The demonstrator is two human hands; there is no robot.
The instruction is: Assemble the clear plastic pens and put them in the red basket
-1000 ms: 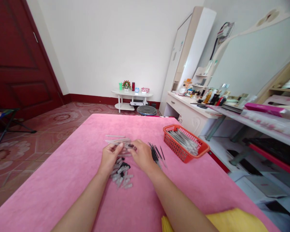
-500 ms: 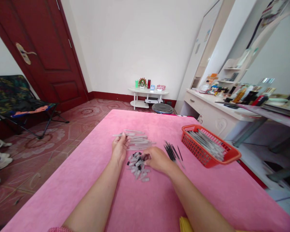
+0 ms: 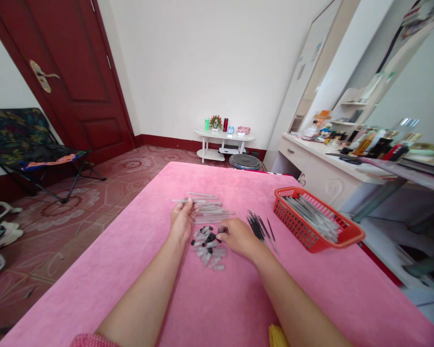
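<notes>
My left hand (image 3: 183, 218) is closed, with thumb and fingers pinching a thin translucent pen barrel (image 3: 175, 200) whose end sticks out to the left. More greyish pen barrels (image 3: 210, 211) lie in a row just right of it. My right hand (image 3: 238, 235) is closed in a pinch at the edge of a loose pile of pen caps (image 3: 220, 252), clear and black. A small dark piece, perhaps a black cap (image 3: 218, 239), shows at its fingertips, though the fingers partly hide it. Thin black pen refills (image 3: 255, 225) lie right of that hand.
An orange-red plastic basket (image 3: 296, 233) holding many greyish pen barrels (image 3: 313, 217) stands on the pink-covered table (image 3: 210, 308), to the right. A cluttered dresser (image 3: 321, 166) is beyond it. A folding chair (image 3: 39, 144) stands on the floor at left.
My right hand has shifted slightly right from over the pile, showing more black caps. My left hand keeps its pinch on the barrel. The whole view has moved slightly.
</notes>
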